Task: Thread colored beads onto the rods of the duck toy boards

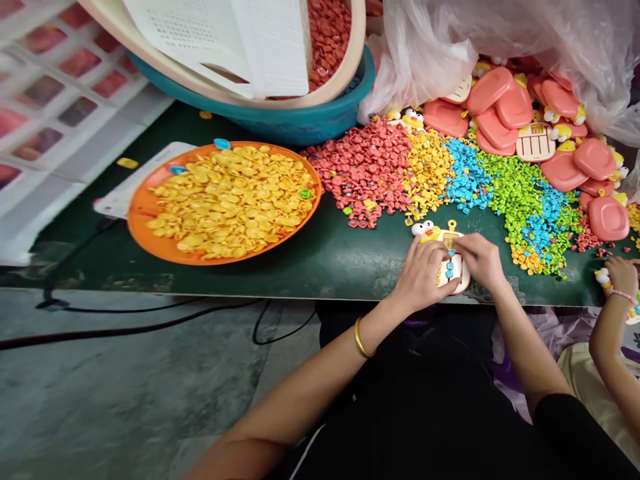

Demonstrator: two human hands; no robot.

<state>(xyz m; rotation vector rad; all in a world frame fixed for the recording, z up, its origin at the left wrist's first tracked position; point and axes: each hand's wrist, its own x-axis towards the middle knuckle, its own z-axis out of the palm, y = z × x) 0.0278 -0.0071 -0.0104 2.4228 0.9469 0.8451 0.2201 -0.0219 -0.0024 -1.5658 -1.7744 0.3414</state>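
Head view: only writing is lines of dark print on the white card (280, 50) over the cream basin (336, 80), too small to read. Cream basin sits in a teal basin (295, 123), back edge of the tabletop (350, 267). Work item is the cream duck-headed panel (464, 275), just inside the front edge, blue pieces (450, 268) on its face. Left hand (424, 272) wraps its left side, thumb across the face: gripping. Right hand (481, 259) has fingertips bunched at the upper right; can't tell if they pinch a part. Open room: bare strip left of the panel, along the front edge to the orange plate (143, 241) of yellow pieces (240, 200). Behind the panel it's tight: red pieces (367, 163), then yellow, blue, green heaps, coral shells (493, 93) and plastic film (425, 50) toward the back right corner. Co-worker's hand (623, 277) at the front edge, well right. Surface dark green, scuffed near the hands. Grey floor (190, 380), black cables (150, 328) below the front left; white crate (40, 120) beyond the left edge.
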